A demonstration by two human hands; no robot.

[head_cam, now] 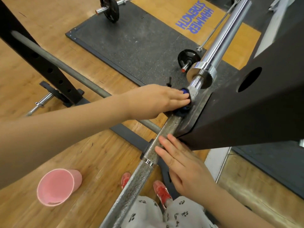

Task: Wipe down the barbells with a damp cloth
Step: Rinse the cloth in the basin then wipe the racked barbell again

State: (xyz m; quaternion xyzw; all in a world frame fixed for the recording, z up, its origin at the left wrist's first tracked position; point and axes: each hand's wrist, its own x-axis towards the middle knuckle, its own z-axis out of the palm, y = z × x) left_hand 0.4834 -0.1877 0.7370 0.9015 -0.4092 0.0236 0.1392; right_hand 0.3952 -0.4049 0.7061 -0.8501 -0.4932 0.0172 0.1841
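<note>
A long steel barbell runs from the bottom centre up to the top right, resting in a black rack upright. Its knurled shaft passes in front of me and its chrome sleeve and collar lie beyond the rack. My left hand reaches across with straight fingers and presses a dark blue cloth against the shaft just below the collar. Most of the cloth is hidden under the hand. My right hand lies flat with straight fingers against the shaft lower down.
A pink cup stands on the wooden floor at lower left. A grey safety bar and a black rack post cross the left. Small plated bars lie on the black rubber mat beyond. My red shoes are below.
</note>
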